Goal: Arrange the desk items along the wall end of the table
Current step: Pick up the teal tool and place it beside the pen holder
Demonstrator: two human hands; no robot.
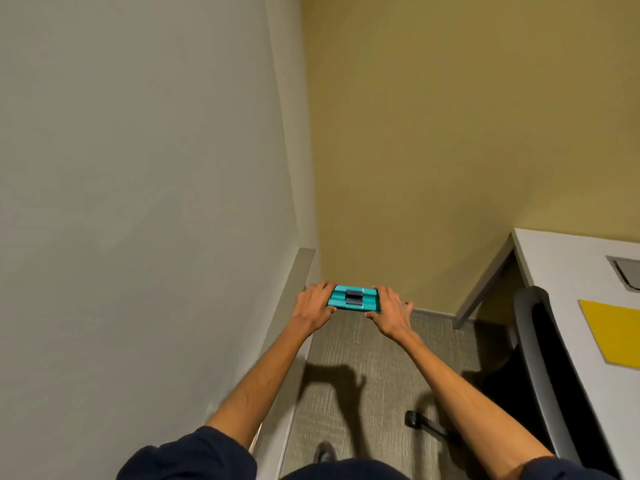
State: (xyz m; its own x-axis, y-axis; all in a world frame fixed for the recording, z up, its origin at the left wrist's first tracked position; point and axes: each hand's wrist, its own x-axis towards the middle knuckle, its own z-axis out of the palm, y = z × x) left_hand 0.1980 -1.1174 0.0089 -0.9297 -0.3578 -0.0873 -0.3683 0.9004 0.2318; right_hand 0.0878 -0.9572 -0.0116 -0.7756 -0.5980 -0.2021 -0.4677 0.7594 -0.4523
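The table (568,271) lies at 3 o'clock, with a chair (533,341) against it and a yellow pad (616,334) on top. The teal tray (337,296) hangs near 6 o'clock, well apart from the table. The left hand (313,303) and right hand (389,311) each grip one end. The tray looks light, stiff and smooth, so end grips suit it, kept level.

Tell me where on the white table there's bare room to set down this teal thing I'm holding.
The table is bare at its wall-end corner, between the yellow wall and the grey hatch, and in the band between hatch and yellow pad. The chair crowds its long edge beside the pad. Your left hand and right hand hold the teal block.
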